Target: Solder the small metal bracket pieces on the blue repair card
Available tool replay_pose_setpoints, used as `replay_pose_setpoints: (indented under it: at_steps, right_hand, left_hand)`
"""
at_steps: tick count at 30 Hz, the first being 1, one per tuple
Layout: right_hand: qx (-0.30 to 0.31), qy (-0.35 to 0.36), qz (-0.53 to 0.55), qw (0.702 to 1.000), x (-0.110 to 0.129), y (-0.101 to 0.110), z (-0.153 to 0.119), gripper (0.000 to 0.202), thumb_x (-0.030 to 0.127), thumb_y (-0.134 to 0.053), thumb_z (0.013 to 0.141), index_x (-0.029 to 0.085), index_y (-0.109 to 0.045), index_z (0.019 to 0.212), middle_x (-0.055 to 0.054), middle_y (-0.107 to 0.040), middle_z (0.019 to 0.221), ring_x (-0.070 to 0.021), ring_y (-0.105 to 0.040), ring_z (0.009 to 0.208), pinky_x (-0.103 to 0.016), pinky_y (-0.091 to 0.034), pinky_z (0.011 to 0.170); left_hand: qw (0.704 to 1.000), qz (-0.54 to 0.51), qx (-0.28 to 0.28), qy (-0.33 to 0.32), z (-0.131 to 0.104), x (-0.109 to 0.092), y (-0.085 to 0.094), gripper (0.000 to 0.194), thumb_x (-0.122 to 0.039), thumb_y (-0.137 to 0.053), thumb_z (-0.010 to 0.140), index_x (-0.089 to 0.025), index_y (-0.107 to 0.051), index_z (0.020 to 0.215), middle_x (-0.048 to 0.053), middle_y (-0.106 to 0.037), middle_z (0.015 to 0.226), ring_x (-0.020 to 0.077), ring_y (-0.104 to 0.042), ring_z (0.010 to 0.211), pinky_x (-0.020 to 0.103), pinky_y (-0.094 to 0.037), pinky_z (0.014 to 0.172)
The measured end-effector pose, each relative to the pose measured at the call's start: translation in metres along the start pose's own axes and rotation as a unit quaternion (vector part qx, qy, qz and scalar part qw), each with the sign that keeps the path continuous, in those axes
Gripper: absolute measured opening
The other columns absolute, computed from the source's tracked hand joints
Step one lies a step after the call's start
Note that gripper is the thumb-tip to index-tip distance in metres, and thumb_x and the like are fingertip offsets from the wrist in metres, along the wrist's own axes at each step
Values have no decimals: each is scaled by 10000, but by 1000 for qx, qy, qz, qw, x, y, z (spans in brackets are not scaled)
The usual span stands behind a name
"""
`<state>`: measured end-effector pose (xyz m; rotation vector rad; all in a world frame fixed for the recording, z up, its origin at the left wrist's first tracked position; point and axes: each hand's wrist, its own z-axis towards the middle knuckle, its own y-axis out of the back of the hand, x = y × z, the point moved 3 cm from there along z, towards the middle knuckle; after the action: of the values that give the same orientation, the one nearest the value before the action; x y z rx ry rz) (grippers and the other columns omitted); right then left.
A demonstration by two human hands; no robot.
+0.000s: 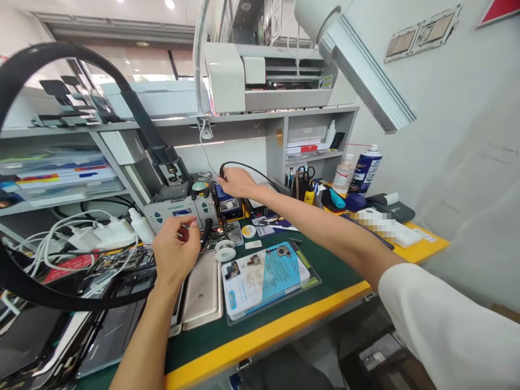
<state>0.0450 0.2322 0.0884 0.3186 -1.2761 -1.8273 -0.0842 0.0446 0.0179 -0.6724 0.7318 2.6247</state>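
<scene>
My right hand (pixel 239 183) reaches across the bench with its fingers closed around a black handle (pixel 221 171) with a thin black cable; most of the handle is hidden. Just below it stands a small blue unit (pixel 228 201). My left hand (pixel 177 246) hovers in front of the grey rework station (pixel 171 209), fingers curled towards the thumb; what they hold, if anything, cannot be made out. Close to its right are a black hose (pixel 207 230), a lit circuit board (pixel 217 236) and a solder spool (pixel 225 251). Below lies a gold phone (pixel 204 292).
A white-and-blue card sheet (pixel 266 279) with small parts lies near the yellow bench edge (pixel 268 337). Phone parts (pixel 116 330) and white cables (pixel 51 244) crowd the left. A thick black hoop (pixel 38 51) arches at left. A blue spray can (pixel 365 170) stands at right.
</scene>
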Motion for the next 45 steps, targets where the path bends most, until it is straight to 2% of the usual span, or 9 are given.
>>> replay_pose_setpoints:
  at_steps: [6, 17, 24, 28, 31, 33, 36, 39, 45]
  right_hand:
    - [-6, 7, -20, 1000, 6, -6, -13, 310, 394, -504, 1028, 136, -672, 1060, -93, -698, 1087, -241, -653, 1040, -473, -495, 961]
    - [27, 3, 1, 1000, -19, -17, -8, 329, 347, -615, 984, 161, -616, 1256, -105, -639, 1257, -244, -653, 1071, -462, -562, 906]
    - [78, -56, 28, 995, -17, -18, -11, 344, 345, -616, 983, 166, -604, 1277, -110, -626, 1281, -248, -648, 1083, -465, -563, 907]
    - [181, -56, 65, 980, -15, -3, -43, 300, 380, -611, 984, 151, -651, 1175, -78, -680, 1140, -219, -680, 965, -401, -583, 827]
    - [273, -7, 114, 955, -16, 20, -89, 338, 436, -572, 984, 146, -734, 1043, -30, -730, 851, -169, -686, 719, -295, -554, 667]
    - [305, 19, 132, 943, -20, 38, -124, 327, 433, -632, 931, 166, -762, 1069, -20, -748, 836, -166, -689, 722, -253, -518, 651]
    - [316, 21, 129, 940, -30, 57, -171, 539, 439, -744, 824, 113, -696, 1251, -89, -757, 1017, -206, -695, 839, -249, -492, 658]
    - [304, 7, 119, 945, -39, 59, -203, 710, 415, -783, 783, 110, -587, 1394, -139, -708, 1193, -248, -672, 942, -270, -475, 674]
    - [258, -5, 128, 958, -45, 48, -219, 593, 372, -730, 860, 122, -591, 1379, -137, -692, 1173, -249, -656, 981, -292, -484, 750]
  left_hand:
    - [997, -18, 81, -1, -4, -6, -7, 223, -342, -577, 867, -178, -721, 913, 2, -665, 720, 145, -552, 586, 273, -444, 612]
    - [987, -25, 158, -14, -7, -21, -13, 235, -354, -559, 879, -176, -711, 857, -7, -672, 682, 136, -541, 563, 258, -421, 578]
    - [967, -19, 249, -57, -15, -26, -19, 225, -343, -541, 893, -207, -690, 795, 1, -678, 730, 156, -556, 610, 282, -420, 594]
    - [944, -18, 315, -101, -21, -40, -22, 224, -342, -522, 916, -222, -688, 825, 26, -683, 830, 210, -610, 816, 323, -462, 717]
    - [923, -11, 362, -129, -27, -53, -25, 189, -335, -539, 901, -214, -680, 866, 49, -681, 915, 244, -602, 936, 376, -473, 834]
    - [911, 0, 387, -139, -31, -59, -27, 165, -319, -564, 875, -203, -676, 910, 65, -673, 948, 270, -582, 982, 408, -464, 863]
    - [898, 20, 415, -146, -38, -65, -31, 189, -312, -581, 859, -191, -669, 973, 81, -658, 978, 300, -556, 1013, 451, -447, 883]
    - [889, 37, 433, -146, -42, -68, -35, 215, -310, -584, 854, -185, -660, 1012, 89, -641, 998, 313, -549, 1017, 476, -439, 886]
    - [876, 56, 455, -148, -45, -75, -42, 218, -284, -565, 858, -190, -650, 1035, 84, -635, 1003, 309, -560, 1005, 489, -452, 880]
